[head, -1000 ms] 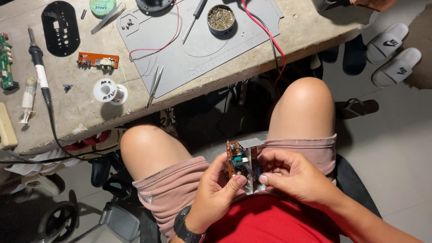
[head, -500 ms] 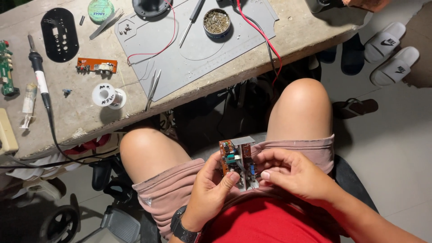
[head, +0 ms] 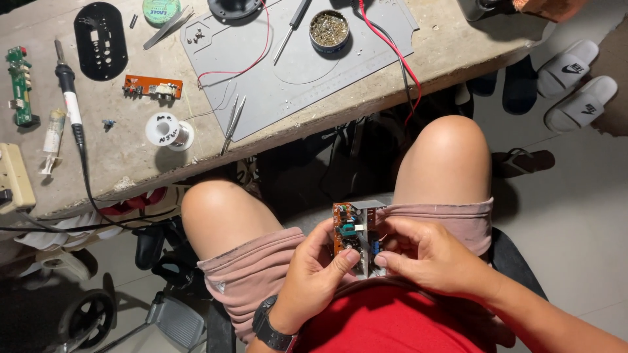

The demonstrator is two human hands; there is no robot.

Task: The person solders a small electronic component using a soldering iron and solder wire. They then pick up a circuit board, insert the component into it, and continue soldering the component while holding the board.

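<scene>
Hands meet over the lap, well below the table (head: 458,39) edge. The left hand (head: 313,278) and right hand (head: 428,255) both grasp a small orange circuit board (head: 356,238) crowded with components, the left thumb pressed on its lower face and the right fingers (head: 386,258) pinching its right edge.

Held in mid-air above the gap between the knees, the board has nothing under it but the floor, so a slipped grip would likely drop it there. Thumb pressure straight on the parts could bend a lead or crack a joint. Bare fingers on the board may also pass static to it.

On the table, the soldering iron (head: 69,104) lies close to the edge with its cord trailing off; a knee catching that cord could drag it down. The solder spool (head: 169,131) sits nearby.
</scene>
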